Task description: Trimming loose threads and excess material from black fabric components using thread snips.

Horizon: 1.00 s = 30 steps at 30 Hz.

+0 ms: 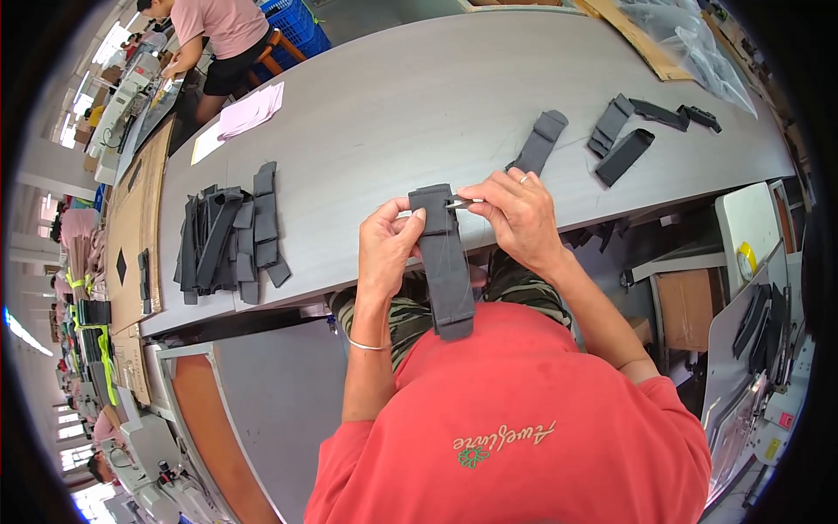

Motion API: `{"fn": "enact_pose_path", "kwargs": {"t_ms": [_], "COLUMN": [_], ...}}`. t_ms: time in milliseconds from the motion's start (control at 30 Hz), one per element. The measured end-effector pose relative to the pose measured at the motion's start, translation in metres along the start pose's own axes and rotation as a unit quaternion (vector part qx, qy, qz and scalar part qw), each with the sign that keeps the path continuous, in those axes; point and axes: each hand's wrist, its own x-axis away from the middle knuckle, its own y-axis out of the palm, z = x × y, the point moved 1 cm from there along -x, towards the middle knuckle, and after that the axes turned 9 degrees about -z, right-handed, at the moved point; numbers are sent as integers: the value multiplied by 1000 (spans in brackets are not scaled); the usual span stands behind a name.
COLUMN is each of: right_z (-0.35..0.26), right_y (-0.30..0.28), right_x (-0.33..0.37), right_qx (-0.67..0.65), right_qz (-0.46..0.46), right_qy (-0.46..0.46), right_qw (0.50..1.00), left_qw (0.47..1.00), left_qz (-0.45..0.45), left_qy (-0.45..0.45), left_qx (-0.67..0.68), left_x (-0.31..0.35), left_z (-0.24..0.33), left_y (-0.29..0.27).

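My left hand (387,240) pinches a grey strip (449,275); my right hand (519,214) grips a small tool (461,204). Below them, stitched lettering (504,436) marks my red shirt (524,375).

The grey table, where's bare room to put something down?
On the table, the widest bare patch lies between the pile of dark strips, the pink sheets and the lone strip by the right hand. It's crowded at that pile and the strips farther right.

I see pink sheets (253,111) far left on my bench (375,105), clear plastic (690,48) far right, blue crates (297,24) beyond.
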Motion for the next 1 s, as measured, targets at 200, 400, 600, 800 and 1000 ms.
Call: {"fn": "enact_pose_path", "kwargs": {"t_ms": [200,400,600,800,1000], "right_z": [1,0,3,2,3], "right_y": [1,6,12,17,18], "right_x": [2,3,0,2,3], "right_qx": [-86,-91,43,98,129], "right_qz": [-25,-21,64,98,92], "right_qy": [31,29,12,-14,-26], "right_qw": [995,995,997,990,987], "left_qw": [1000,1000,1000,999,999], "left_qz": [0,-1,-11,-12,-12], "left_qy": [-1,-3,-4,-12,-10], "left_qx": [20,19,25,48,52], "left_x": [0,0,1,3,3], "left_z": [-1,-3,-4,-4,-4], "left_y": [-2,0,-3,-2,-2]}}
